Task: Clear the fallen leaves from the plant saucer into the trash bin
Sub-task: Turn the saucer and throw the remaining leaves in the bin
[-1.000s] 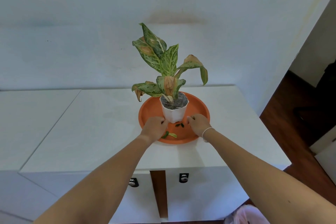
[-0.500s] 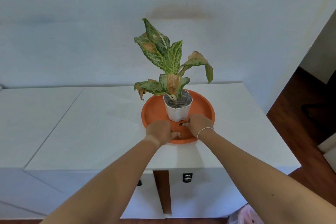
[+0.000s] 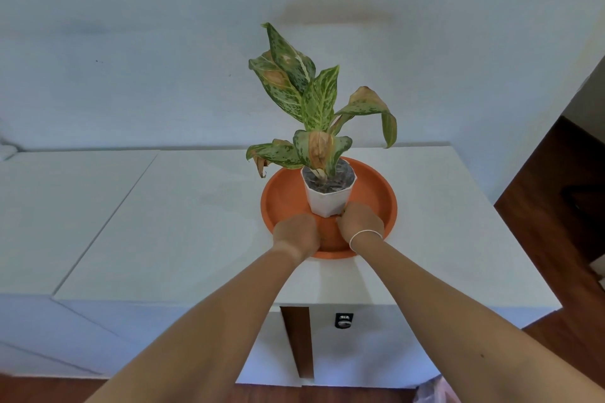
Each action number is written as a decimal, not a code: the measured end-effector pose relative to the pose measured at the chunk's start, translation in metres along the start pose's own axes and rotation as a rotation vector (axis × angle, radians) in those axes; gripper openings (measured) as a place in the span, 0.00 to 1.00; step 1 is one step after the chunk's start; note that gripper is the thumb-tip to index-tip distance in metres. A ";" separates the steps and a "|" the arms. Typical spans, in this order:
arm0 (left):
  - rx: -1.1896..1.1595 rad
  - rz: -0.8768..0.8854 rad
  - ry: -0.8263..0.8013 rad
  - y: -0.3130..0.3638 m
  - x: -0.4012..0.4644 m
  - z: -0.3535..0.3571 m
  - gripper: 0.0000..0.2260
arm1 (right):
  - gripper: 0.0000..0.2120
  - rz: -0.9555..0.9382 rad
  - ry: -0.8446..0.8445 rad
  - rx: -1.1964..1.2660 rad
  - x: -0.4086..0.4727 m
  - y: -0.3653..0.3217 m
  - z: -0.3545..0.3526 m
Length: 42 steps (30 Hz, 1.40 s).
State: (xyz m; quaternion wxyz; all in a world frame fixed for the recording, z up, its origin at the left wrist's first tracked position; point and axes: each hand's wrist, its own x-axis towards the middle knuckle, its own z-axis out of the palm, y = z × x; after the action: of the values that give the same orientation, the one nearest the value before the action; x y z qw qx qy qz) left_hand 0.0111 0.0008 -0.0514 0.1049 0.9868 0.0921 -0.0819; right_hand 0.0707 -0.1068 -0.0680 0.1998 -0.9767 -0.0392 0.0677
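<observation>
Leaves that fell from the plant [image 3: 314, 114] cannot be made out here: both our hands cover the near part of the orange saucer [image 3: 376, 193]. The saucer sits on the white table [image 3: 183, 226], toward its right half, with the white pot [image 3: 327, 199] standing in its middle. Our left hand [image 3: 296, 234] rests knuckles-up over the saucer's near left rim, fingers curled under; we cannot tell whether it grips anything. Our right hand [image 3: 361, 222], a thin white band [image 3: 365, 234] at the wrist, lies just beside the pot's base, fingertips bunched against it; what they pinch, if anything, is hidden. The two hands are near each other but apart. A pale bag [image 3: 437, 391] shows at the bottom right edge, on the wooden floor [image 3: 563, 206].
</observation>
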 end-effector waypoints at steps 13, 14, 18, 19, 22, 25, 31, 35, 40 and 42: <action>-0.196 0.017 -0.031 -0.001 -0.003 -0.007 0.13 | 0.18 0.012 -0.093 0.403 -0.008 0.013 -0.027; -0.272 0.021 -0.034 0.000 -0.003 -0.009 0.14 | 0.19 0.040 -0.065 0.480 -0.010 0.016 -0.031; -0.580 0.056 -0.069 0.006 -0.002 -0.013 0.16 | 0.15 0.235 -0.059 0.835 -0.018 0.036 -0.045; -0.635 0.065 -0.073 0.011 -0.002 -0.014 0.16 | 0.14 0.283 -0.080 0.942 -0.021 0.044 -0.048; -0.871 0.050 -0.135 0.031 -0.004 -0.017 0.15 | 0.14 0.363 -0.087 1.237 -0.037 0.071 -0.057; -1.091 -0.018 -0.299 0.061 -0.006 -0.015 0.13 | 0.11 0.437 -0.022 1.461 -0.056 0.100 -0.064; -1.208 0.075 -0.527 0.152 -0.018 0.004 0.11 | 0.09 0.530 0.185 1.746 -0.102 0.180 -0.087; -1.241 0.150 -0.619 0.218 -0.036 0.025 0.12 | 0.09 0.563 0.281 1.800 -0.127 0.244 -0.102; -1.241 0.141 -0.716 0.304 -0.053 0.061 0.13 | 0.09 0.599 0.310 1.814 -0.149 0.325 -0.117; -1.234 0.124 -0.764 0.338 -0.060 0.080 0.14 | 0.10 0.633 0.298 1.807 -0.156 0.359 -0.120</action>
State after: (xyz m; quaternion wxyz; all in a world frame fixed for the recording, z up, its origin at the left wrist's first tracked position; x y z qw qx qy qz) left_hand 0.0087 -0.3520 -0.0528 0.6717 0.6538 0.0225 -0.3477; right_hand -0.0475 -0.4987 -0.0827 0.8508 -0.4184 0.3180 -0.0015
